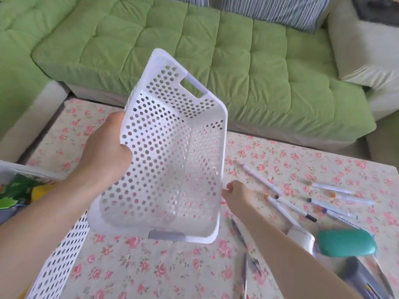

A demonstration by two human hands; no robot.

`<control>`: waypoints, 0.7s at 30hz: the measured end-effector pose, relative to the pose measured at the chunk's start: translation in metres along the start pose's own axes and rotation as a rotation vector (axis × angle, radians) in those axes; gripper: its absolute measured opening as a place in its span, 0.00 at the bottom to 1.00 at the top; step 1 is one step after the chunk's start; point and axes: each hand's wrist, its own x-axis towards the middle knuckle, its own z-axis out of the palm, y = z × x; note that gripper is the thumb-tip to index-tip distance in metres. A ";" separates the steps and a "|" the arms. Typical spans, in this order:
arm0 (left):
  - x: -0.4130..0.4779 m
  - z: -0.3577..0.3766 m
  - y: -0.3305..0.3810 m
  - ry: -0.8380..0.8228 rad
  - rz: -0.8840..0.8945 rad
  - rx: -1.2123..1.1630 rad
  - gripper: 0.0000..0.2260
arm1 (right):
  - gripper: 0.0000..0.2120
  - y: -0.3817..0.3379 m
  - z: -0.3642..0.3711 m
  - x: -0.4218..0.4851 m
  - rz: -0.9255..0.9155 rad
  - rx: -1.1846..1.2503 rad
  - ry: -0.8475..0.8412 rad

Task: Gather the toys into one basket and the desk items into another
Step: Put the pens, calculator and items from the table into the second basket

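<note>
My left hand (pixel 105 147) grips the long rim of an empty white perforated basket (pixel 172 152) and holds it tilted in the air above the floral table. My right hand (pixel 235 192) is at the basket's right wall near the rim; its fingers are curled, and the wall hides whether they touch it. A second white perforated basket (pixel 58 262) stands at the lower left with green and yellow toys (pixel 19 190) inside. Several markers (pixel 289 203) and pens (pixel 244 238) lie scattered on the table to the right.
A teal pouch (pixel 347 242) and a white tape roll (pixel 302 236) lie at the right, with a grey object (pixel 362 277) near the lower right corner. The floral tablecloth (pixel 151 268) covers the table. A green sofa (pixel 194 50) runs behind it.
</note>
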 end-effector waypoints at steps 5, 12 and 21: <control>0.002 0.011 -0.005 -0.007 -0.031 0.033 0.26 | 0.14 0.008 0.032 0.034 -0.011 -0.142 0.053; 0.006 0.014 0.008 0.017 -0.036 0.007 0.25 | 0.05 0.010 0.007 0.048 -0.085 -0.300 -0.035; -0.005 0.023 0.024 0.011 0.010 0.008 0.25 | 0.14 0.067 -0.066 0.065 0.031 -0.467 0.204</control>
